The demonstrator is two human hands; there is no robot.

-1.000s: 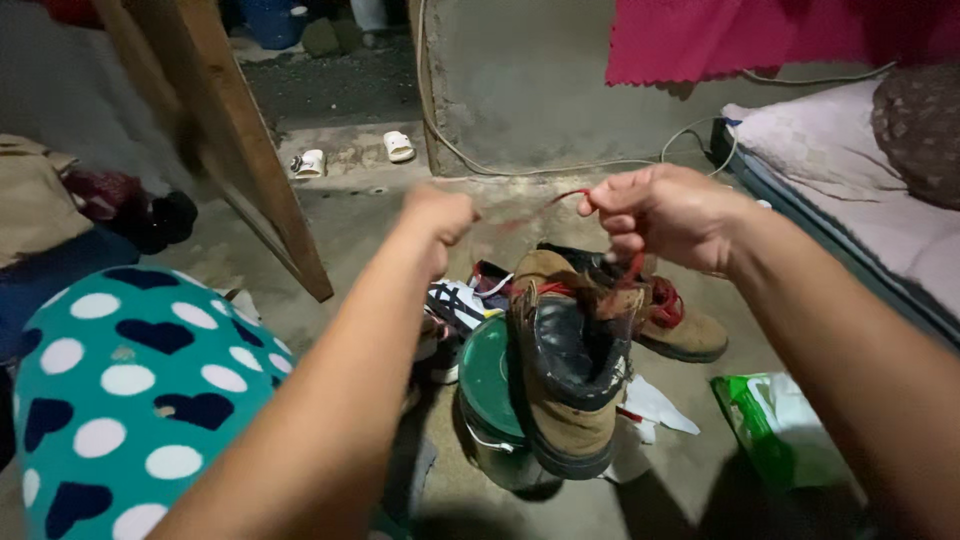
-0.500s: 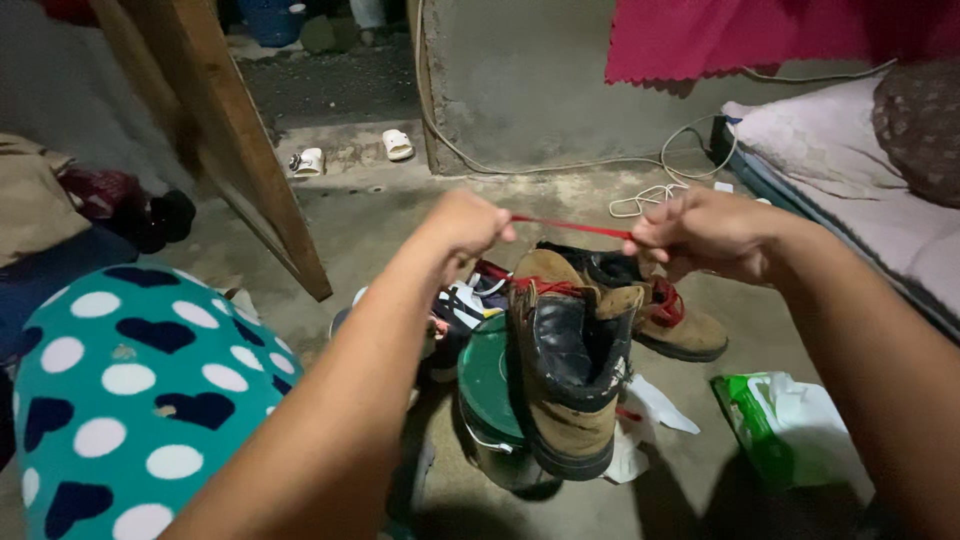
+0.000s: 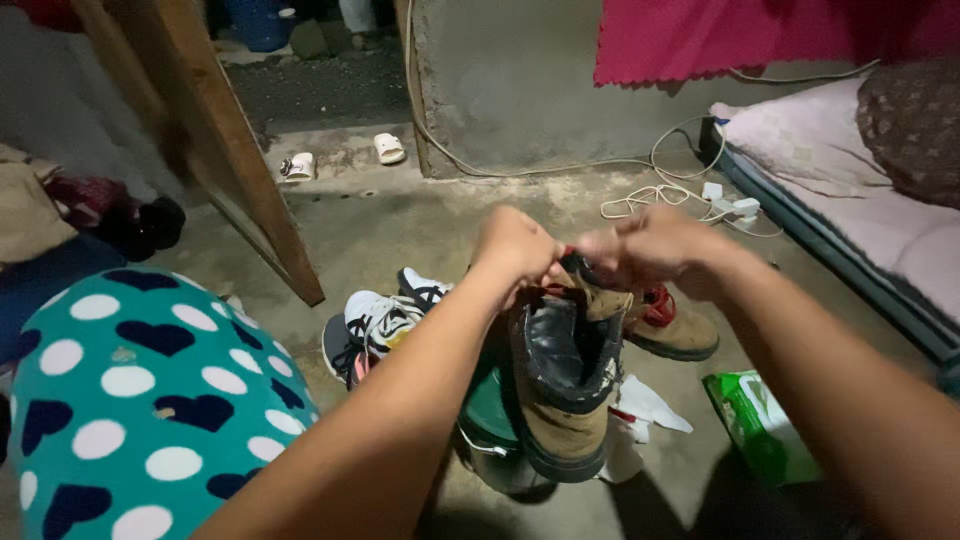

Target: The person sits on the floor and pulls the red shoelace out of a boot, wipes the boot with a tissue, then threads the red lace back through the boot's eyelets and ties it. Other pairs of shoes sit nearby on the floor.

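While the brown boot (image 3: pixel 566 385) stands upright on the green bucket lid (image 3: pixel 490 405), your left hand (image 3: pixel 517 245) and right hand (image 3: pixel 645 243) meet just above its opening, both closed in pinches on the red lace (image 3: pixel 568 252). A second boot (image 3: pixel 672 325) lies just behind it; black-and-white sneakers (image 3: pixel 375 322) sit to its left, a green packet (image 3: pixel 757 425) to its right.

Two brown boots (image 3: pixel 565 400) (image 3: pixel 672 325), two sneakers (image 3: pixel 375 325), two white sandals (image 3: pixel 300 165), one green bag (image 3: pixel 755 425).
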